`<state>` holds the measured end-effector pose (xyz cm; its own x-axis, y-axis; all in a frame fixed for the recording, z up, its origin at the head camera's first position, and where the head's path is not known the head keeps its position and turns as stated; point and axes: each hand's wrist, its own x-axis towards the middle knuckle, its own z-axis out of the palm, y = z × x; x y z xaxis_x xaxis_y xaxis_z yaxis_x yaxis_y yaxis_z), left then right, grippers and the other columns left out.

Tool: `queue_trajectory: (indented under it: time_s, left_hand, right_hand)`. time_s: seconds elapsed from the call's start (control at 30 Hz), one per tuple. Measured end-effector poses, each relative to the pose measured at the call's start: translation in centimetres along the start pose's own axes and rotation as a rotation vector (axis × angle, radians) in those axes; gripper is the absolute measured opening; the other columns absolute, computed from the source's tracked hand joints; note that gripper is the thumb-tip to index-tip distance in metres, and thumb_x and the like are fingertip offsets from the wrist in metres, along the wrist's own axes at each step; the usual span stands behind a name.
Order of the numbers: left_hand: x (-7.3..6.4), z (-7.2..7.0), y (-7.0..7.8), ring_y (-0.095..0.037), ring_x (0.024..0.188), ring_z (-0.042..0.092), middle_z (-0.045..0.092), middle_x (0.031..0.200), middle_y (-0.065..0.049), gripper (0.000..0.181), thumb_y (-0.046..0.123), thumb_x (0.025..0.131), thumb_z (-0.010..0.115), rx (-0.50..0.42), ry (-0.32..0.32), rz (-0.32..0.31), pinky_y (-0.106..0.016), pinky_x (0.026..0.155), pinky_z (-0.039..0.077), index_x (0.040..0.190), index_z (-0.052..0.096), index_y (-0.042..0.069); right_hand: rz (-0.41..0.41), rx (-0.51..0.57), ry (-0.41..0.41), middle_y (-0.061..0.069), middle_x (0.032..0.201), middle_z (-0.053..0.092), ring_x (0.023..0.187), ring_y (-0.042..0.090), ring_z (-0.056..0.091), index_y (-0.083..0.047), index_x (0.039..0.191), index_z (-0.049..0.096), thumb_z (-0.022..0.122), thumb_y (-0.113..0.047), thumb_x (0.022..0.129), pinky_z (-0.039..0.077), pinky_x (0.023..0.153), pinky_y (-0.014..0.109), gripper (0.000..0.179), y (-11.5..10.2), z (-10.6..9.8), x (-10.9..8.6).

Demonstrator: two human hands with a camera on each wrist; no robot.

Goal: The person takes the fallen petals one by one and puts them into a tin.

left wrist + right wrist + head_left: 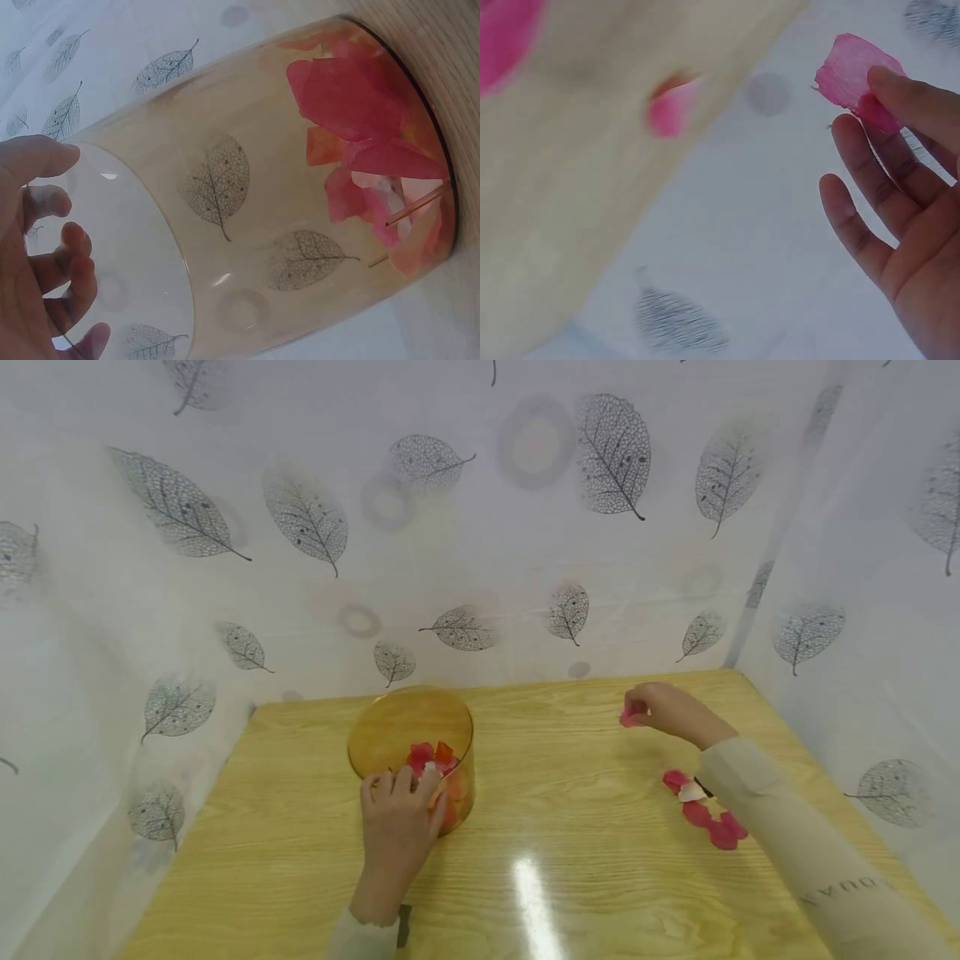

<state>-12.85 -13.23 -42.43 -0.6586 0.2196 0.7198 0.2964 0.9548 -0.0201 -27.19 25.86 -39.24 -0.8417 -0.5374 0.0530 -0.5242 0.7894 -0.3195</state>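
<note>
An amber see-through glass container (405, 722) stands on the left part of the table. My left hand (397, 827) grips its near rim, with the fingers curled over the edge. Through the glass wall (225, 112), pink, red and orange petals (345, 97) show at the bottom, along with thin brown stem-like pieces. Farther right, my right hand (667, 710) pinches a pink petal (855, 71) between thumb and fingers, above the table. Nearer to me, several loose red, pink and white petals (696, 814) lie below the right forearm, which partly hides them.
The wooden table (555, 777) has a bright light reflection near its front. White sheeting (510, 552) printed with grey leaves rises behind the table and along both sides. A small dark piece (703, 787) lies among the loose petals.
</note>
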Motion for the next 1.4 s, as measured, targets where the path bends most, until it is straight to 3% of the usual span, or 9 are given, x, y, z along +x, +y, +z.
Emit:
queue_trajectory:
  time_s: [0.27,0.53,0.77,0.93,1.13,1.4]
  left_hand:
    - [0.1,-0.1,0.1,-0.03,0.077,0.054,0.06,0.079,-0.008,0.028,0.028,0.07,0.08,0.001,-0.04,-0.02,-0.048,0.081,0.042,0.089,0.061,0.018]
    - [0.2,-0.1,0.1,-0.031,0.077,0.054,0.059,0.078,-0.009,0.03,0.029,0.07,0.08,0.002,-0.048,-0.017,-0.048,0.081,0.042,0.09,0.06,0.018]
    - [0.2,-0.1,0.2,-0.03,0.077,0.053,0.059,0.079,-0.008,0.033,0.03,0.07,0.08,0.012,-0.087,-0.027,-0.049,0.082,0.041,0.093,0.061,0.017]
    - [0.2,-0.1,0.2,-0.03,0.077,0.054,0.06,0.08,-0.009,0.035,0.03,0.069,0.081,0.007,-0.081,-0.03,-0.049,0.082,0.041,0.095,0.061,0.017]
    - [0.1,-0.1,0.1,-0.031,0.075,0.054,0.06,0.079,-0.009,0.035,0.029,0.068,0.082,0.02,-0.024,-0.004,-0.048,0.081,0.042,0.091,0.059,0.017]
    - [0.1,-0.1,0.1,-0.031,0.076,0.054,0.061,0.08,-0.009,0.035,0.03,0.068,0.082,0.033,-0.024,0.0,-0.049,0.082,0.043,0.091,0.06,0.017]
  right_hand:
    - [-0.212,-0.034,0.115,-0.002,0.078,0.061,0.068,0.008,0.053,-0.012,0.077,0.062,0.07,-0.015,0.082,0.047,0.065,0.029,0.01,-8.5,-1.9,4.5]
    - [-0.413,-0.054,0.183,0.0,0.075,0.06,0.07,0.013,0.059,-0.011,0.073,0.062,0.07,-0.019,0.082,0.051,0.068,0.028,0.014,-15.7,-1.6,8.7]
    - [-0.512,-0.093,0.112,0.001,0.076,0.062,0.069,0.012,0.056,-0.011,0.077,0.063,0.068,-0.02,0.085,0.049,0.068,0.023,0.013,-21.0,0.1,11.1]
    - [-0.529,-0.13,0.019,0.0,0.08,0.064,0.07,0.011,0.057,-0.011,0.082,0.065,0.065,-0.015,0.087,0.048,0.068,0.018,0.007,-23.4,2.0,12.2]
    - [-0.533,-0.162,-0.045,-0.001,0.085,0.064,0.073,0.011,0.057,-0.013,0.087,0.067,0.065,-0.013,0.086,0.046,0.068,0.017,0.002,-25.4,3.6,12.9]
    - [-0.52,-0.101,-0.108,0.001,0.093,0.064,0.082,0.014,0.06,-0.01,0.094,0.065,0.065,-0.013,0.086,0.048,0.074,0.02,0.008,-25.7,3.2,12.5]
